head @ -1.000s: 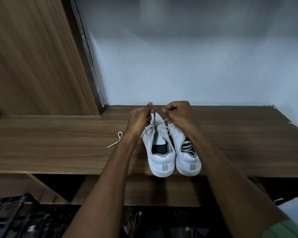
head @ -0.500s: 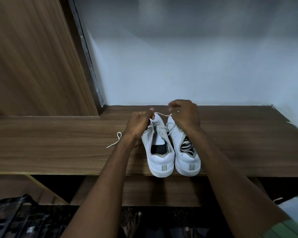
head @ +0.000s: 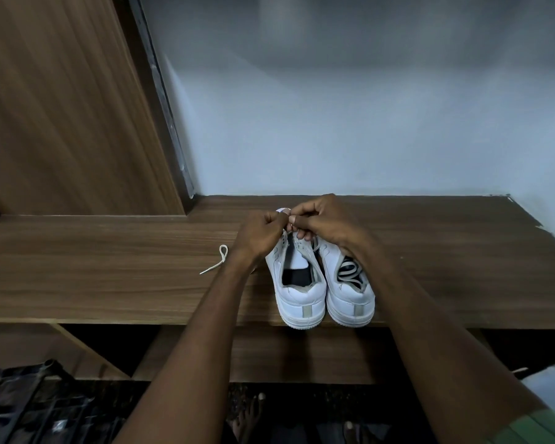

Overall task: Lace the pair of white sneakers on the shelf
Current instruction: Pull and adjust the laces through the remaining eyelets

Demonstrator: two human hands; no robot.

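White sneakers (head: 324,283) sat mid-frame on the wooden shelf (head: 109,267); left hand (head: 260,233) and right hand (head: 322,219) both pinched the lace (head: 284,212) above the left shoe.

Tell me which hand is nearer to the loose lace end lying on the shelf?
Left. The left hand is just right of the loose lace end; the right hand is farther right.

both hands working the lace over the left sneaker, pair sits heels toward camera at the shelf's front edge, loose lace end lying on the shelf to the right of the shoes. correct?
One thing is off: the loose lace end lies on the shelf to the left of the shoes, not the right, as the head view shows. The rest holds: the left hand and right hand meet over the left sneaker, and the right sneaker stands beside it, heels at the front edge.
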